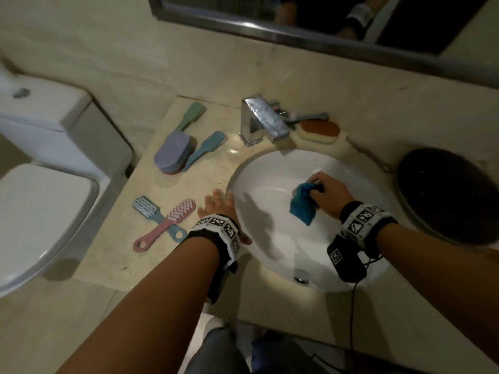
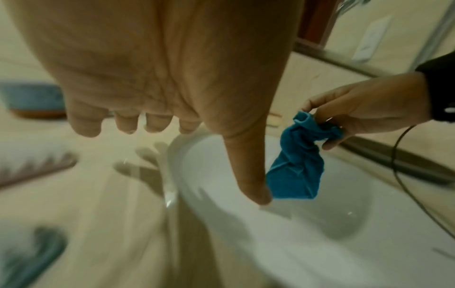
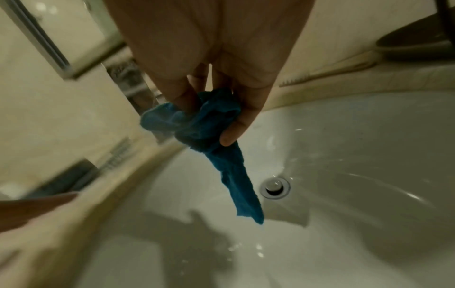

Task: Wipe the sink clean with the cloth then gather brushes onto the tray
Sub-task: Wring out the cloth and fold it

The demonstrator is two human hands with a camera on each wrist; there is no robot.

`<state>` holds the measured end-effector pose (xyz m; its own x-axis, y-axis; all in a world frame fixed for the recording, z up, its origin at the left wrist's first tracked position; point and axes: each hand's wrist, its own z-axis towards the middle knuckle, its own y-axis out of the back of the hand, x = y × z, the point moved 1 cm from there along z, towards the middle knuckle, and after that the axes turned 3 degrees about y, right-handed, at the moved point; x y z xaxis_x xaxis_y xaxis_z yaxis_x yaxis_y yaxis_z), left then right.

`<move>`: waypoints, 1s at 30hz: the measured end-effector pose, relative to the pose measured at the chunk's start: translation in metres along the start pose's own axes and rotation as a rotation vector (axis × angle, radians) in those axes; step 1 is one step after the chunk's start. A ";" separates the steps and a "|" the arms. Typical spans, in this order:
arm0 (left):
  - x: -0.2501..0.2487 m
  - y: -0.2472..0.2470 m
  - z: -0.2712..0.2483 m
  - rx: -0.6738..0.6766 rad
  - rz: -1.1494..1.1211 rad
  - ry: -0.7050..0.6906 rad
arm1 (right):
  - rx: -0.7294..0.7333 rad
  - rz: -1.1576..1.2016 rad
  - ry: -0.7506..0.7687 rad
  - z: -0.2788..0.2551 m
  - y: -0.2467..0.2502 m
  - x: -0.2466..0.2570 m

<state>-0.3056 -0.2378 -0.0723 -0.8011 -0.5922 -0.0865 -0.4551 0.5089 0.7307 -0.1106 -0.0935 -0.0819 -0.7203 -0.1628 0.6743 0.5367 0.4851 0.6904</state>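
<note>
My right hand (image 1: 328,194) pinches a bunched blue cloth (image 1: 303,203) above the white sink (image 1: 272,168); the cloth (image 3: 221,148) hangs down over the basin toward the drain (image 3: 274,188). My left hand (image 1: 220,209) hovers flat with spread fingers over the sink's left rim, holding nothing; its thumb (image 2: 248,165) points down beside the cloth (image 2: 295,165). A blue brush (image 1: 154,214) and a pink brush (image 1: 167,225) lie crossed on the counter left of that hand. A green brush (image 1: 190,116), a blue brush (image 1: 205,148) and stacked oval scrubbers (image 1: 172,152) lie further back. The dark round tray (image 1: 448,193) sits right of the sink.
A chrome faucet (image 1: 263,121) stands behind the basin, with an orange-topped sponge (image 1: 320,130) and a grey-handled brush (image 1: 307,117) to its right. A thin brown brush (image 1: 367,153) lies by the tray. A toilet (image 1: 40,168) is on the left; a mirror (image 1: 324,14) hangs above.
</note>
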 end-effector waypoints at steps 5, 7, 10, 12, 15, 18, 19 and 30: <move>-0.021 0.050 -0.035 -0.124 -0.001 -0.328 | -0.045 0.160 0.038 -0.045 0.035 0.048; -0.029 0.066 -0.049 -0.147 -0.047 -0.440 | -0.069 0.233 0.040 -0.062 0.046 0.064; -0.040 0.085 -0.070 -0.157 -0.135 -0.555 | -0.109 0.311 0.035 -0.085 0.058 0.087; -0.047 0.094 -0.081 -0.155 -0.189 -0.617 | -0.129 0.344 0.037 -0.100 0.065 0.100; -0.058 0.103 -0.099 -0.126 -0.328 -0.731 | -0.192 0.362 0.065 -0.122 0.076 0.118; -0.065 0.104 -0.120 -0.116 -0.444 -0.808 | -0.243 0.406 0.078 -0.145 0.084 0.128; -0.065 0.103 -0.129 -0.120 -0.467 -0.817 | -0.257 0.423 0.084 -0.154 0.087 0.130; -0.047 0.043 -0.228 -0.325 -0.377 -0.799 | -0.263 0.443 0.140 -0.275 0.097 0.114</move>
<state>-0.1987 -0.3302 0.1176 -0.7073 -0.0171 -0.7068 -0.7045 0.0998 0.7026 -0.0198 -0.3014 0.1336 -0.3435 -0.1132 0.9323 0.8811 0.3048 0.3617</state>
